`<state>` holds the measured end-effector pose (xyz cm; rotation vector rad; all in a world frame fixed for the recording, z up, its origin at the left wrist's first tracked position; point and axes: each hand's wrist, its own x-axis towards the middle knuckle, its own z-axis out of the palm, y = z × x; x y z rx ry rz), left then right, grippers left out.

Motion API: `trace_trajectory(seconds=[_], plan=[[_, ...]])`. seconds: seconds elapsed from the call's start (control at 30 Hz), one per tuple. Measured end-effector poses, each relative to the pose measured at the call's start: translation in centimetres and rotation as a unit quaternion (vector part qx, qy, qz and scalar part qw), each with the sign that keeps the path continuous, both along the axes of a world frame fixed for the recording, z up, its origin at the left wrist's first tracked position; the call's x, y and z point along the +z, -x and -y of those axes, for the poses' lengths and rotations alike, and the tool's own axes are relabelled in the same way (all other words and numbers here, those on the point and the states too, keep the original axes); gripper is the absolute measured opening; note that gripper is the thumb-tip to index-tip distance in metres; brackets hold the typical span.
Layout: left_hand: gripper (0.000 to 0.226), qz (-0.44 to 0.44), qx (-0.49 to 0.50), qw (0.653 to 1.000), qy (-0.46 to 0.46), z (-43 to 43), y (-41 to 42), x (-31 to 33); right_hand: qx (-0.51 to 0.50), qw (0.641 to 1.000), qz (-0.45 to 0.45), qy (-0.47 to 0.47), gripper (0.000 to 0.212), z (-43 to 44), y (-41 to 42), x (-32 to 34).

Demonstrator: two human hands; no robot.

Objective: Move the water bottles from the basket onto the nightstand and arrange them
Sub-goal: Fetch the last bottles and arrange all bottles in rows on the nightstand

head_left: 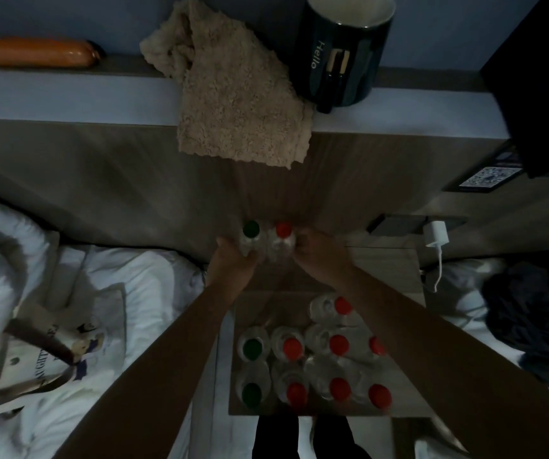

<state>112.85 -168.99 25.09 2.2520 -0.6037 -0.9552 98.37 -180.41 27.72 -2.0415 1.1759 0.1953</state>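
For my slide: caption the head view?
Both hands set a green-capped bottle and red-capped bottle upright on the nightstand.

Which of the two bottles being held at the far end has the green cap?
The green-capped bottle in the left hand. The bottle beside it, in the right hand, has a red cap.

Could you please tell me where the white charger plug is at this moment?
In the head view, the white charger plug sits right of centre, plugged in at the wall panel past the nightstand, to the right of the right hand; its cable hangs down.
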Motion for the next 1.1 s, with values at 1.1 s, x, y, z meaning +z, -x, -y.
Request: trace_trajectory(seconds=[1.1], plan=[[0.022, 0.092, -0.319, 0.937, -0.107, 2.9, 16.1, -0.1, 0.03, 0.994, -0.101, 0.006, 0.026, -0.6, 15.9, -1.0]])
